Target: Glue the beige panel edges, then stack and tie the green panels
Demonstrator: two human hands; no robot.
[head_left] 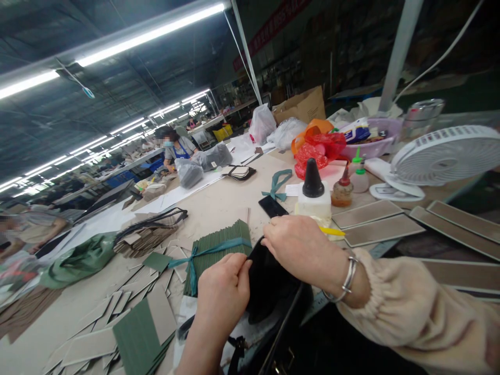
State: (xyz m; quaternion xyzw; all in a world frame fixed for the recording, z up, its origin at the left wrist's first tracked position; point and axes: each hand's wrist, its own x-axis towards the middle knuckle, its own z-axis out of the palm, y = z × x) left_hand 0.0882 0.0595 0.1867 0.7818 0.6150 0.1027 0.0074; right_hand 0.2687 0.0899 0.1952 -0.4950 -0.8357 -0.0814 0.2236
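My left hand (223,287) is closed on the left edge of a black bag (269,281). Opposite it, my right hand (302,249), with a silver bangle at the wrist, pinches the bag's upper rim. The bag's mouth gapes between them; its inside is too dark to make out. Metal hardware shows lower down on it. Just behind my left hand lies a bundle of green pieces (219,251), tied with a teal strip (224,244). Beyond my right hand a black phone (272,207) rests on the table.
Loose green and beige pieces (144,333) spread at the left. A white bottle with a black cone cap (314,195), small glue bottles (342,190), a white fan (441,156) and flat brown panels (383,224) stand or lie right. Across the table a person (177,148) works.
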